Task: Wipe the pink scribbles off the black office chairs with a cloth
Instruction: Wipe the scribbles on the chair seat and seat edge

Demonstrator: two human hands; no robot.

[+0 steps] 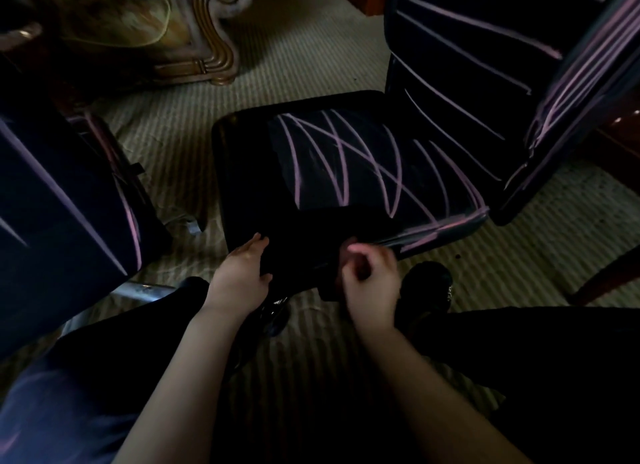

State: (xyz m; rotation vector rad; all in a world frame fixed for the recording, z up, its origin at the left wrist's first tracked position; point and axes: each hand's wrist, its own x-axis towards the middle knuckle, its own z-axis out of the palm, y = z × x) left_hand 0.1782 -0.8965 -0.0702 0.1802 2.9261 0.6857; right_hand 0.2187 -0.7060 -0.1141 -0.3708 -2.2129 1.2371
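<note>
At near edge of seat (249,172), left hand (239,273) is laid flat, right hand (370,276) curled, blurred, its hold on any cloth untellable; scribbles (341,165) lie farther right, best wiped with seat steadied, long overlapping strokes.

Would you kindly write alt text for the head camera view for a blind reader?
A person's left hand rests flat on a black office chair seat crossed with pink scribbles, while the right hand seems to grip a dark cloth at its near edge.
</note>
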